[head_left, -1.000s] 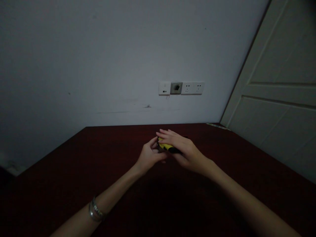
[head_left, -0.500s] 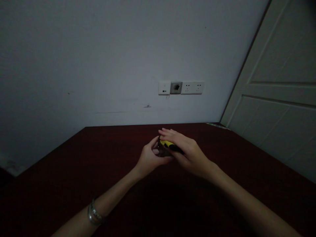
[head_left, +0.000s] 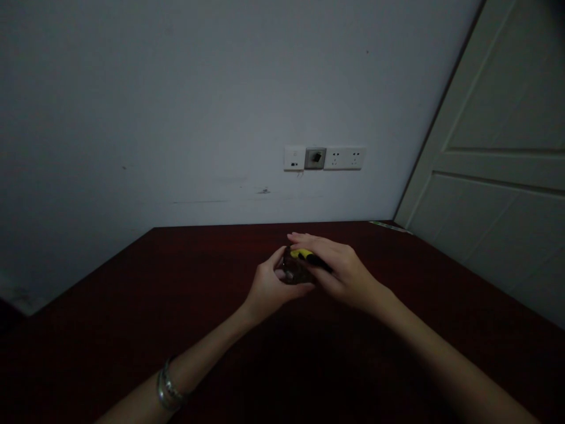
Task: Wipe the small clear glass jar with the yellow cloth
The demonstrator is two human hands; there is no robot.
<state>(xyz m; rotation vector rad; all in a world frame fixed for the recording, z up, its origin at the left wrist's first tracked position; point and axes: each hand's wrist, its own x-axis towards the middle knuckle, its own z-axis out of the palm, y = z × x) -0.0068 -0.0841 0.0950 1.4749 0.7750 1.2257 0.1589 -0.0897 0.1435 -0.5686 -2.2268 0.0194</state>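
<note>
My left hand [head_left: 267, 290] curls around a small clear, glass-like container [head_left: 295, 274]. Its thumb lies along the near side, and its fingertips show through from behind. My right hand [head_left: 346, 268] is closed on a yellow and black object [head_left: 304, 254] at the container's top right. Its fingers reach over the top; the palm covers much of the object, so its kind does not show. Dim light hides whether the container touches the table.
A dark red tabletop [head_left: 212, 259] spreads under both hands. Behind it stands a pale wall [head_left: 198, 106] with sockets and switches [head_left: 344, 158]. A panelled door [head_left: 498, 153] is at the right. A thin strip [head_left: 391, 226] lies at the table's far right corner.
Both hands, the container and the yellow and black object have shifted slightly right and toward me. The right hand has slid a little to the right over the top. Both grips remain.
</note>
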